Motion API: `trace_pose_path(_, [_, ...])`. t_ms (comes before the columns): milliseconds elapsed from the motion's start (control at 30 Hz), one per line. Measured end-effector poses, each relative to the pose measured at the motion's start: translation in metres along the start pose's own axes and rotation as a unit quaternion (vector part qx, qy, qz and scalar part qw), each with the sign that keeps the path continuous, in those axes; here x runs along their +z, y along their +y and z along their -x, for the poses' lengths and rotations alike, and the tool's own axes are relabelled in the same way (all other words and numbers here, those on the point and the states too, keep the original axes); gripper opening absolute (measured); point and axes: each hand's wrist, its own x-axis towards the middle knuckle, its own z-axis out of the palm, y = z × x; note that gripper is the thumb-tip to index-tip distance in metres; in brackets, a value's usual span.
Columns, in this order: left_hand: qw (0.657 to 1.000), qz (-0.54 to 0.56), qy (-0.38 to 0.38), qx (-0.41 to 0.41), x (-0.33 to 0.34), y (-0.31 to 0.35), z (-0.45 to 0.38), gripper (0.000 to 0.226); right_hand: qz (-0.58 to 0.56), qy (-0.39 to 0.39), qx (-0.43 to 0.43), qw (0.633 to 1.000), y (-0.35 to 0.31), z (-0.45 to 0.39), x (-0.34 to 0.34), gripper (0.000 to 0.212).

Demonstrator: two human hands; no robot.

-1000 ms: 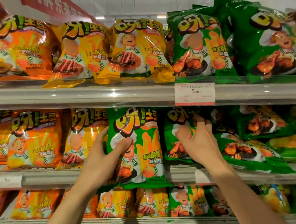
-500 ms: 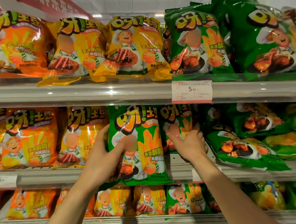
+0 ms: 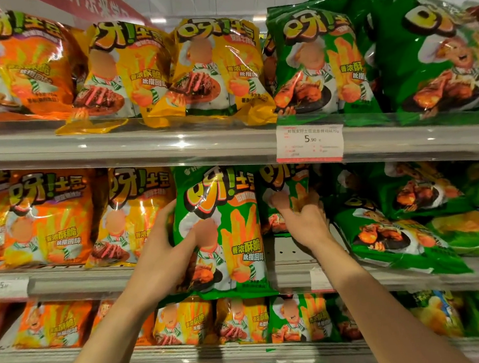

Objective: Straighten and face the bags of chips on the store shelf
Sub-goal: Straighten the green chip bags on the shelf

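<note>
Second green bag now upright, right-hand-gripped

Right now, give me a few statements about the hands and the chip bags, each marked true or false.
1. The left hand holds a green bag in front of the middle shelf. True.
2. The right hand rests on a yellow bag. False: it grips a second green bag further back.
3. The price tag reads 5.90. True.
4. The slumped bags right of the right hand are orange. False: they are green.
</note>
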Motion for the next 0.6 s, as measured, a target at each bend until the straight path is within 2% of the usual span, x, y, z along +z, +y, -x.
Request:
trace_pose_path(100, [1.000,-0.006,0.003,0.006,0.003,-0.003,-0.001,0.061,-0.108,0.021,0.010,0.994,0.001,0.002,-0.007,0.088])
trace_pose_path(267, [1.000,-0.022,-0.002,0.020,0.019,-0.003,-0.002,0.066,-0.197,0.023,-0.015,0.980,-0.001,0.021,-0.022,0.073])
trace_pose_path(400, [0.998,-0.058,-0.011,0.037,0.046,0.000,-0.003,0.063,-0.207,-0.021,-0.055,0.976,-0.008,0.049,-0.038,0.063])
trace_pose_path(467, [0.997,-0.059,-0.015,0.045,0.066,0.005,-0.004,0.055,-0.204,-0.051,-0.056,0.976,-0.010,0.058,-0.044,0.076])
trace_pose_path(500, [0.997,-0.056,-0.017,0.046,0.077,0.006,-0.007,0.060,-0.198,-0.057,-0.052,0.977,-0.010,0.059,-0.045,0.081])
trace_pose_path(533, [0.997,-0.052,-0.022,0.044,0.088,0.008,-0.010,0.068,-0.190,-0.052,-0.046,0.979,-0.010,0.058,-0.046,0.083])
trace_pose_path(567, [0.998,-0.043,-0.033,0.039,0.098,0.010,-0.013,0.066,-0.190,-0.040,-0.043,0.980,-0.008,0.055,-0.047,0.081])
trace_pose_path(600, [0.998,-0.024,-0.041,0.035,0.107,0.012,-0.017,0.054,-0.190,-0.023,-0.043,0.980,-0.009,0.052,-0.048,0.079])
